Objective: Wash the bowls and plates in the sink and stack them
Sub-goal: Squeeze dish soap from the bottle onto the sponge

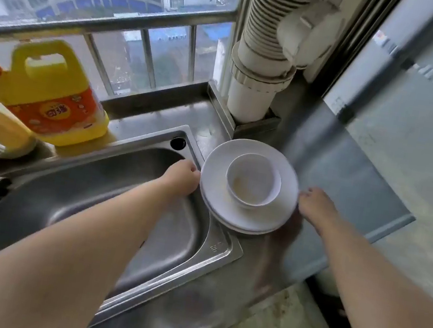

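Head view: both hands' curled fingers [194,170] grip round glossy white plates [244,216], bowl [253,181] atop.

Two bare forearms show, with no sleeves, watch, bracelet or gloves on them. The left hand [182,177] and right hand [313,204] are bare too, and no rings show on the fingers [307,193].
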Tool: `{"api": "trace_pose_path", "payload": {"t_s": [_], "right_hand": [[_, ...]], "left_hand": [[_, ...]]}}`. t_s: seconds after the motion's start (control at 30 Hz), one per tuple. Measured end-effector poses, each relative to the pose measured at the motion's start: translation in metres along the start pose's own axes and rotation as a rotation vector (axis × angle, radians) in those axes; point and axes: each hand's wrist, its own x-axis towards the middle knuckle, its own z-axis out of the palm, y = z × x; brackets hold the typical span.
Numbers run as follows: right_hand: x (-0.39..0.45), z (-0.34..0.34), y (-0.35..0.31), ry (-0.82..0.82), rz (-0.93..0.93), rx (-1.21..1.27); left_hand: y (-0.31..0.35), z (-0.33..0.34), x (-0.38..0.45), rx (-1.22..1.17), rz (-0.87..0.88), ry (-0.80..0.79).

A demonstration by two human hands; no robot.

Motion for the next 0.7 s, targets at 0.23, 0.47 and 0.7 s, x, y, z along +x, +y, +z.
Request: {"api": "trace_pose_path", "payload": {"t_s": [0.23, 0.47, 0.7], "right_hand": [[0.012, 0.014, 0.004, -0.044, -0.009, 0.074], [0.017, 0.025, 0.018, 0.018, 0.013, 0.223], [0.007, 0.026, 0.022, 0.046, -0.049, 0.383]], "left_hand": [[-0.009, 0.027, 0.006, -0.156, -0.061, -0.017], [-0.008, 0.039, 0.006, -0.353, -0.107, 0.024], [-0.006, 0.043, -0.008, -0.568, -0.136, 0.084]]}}
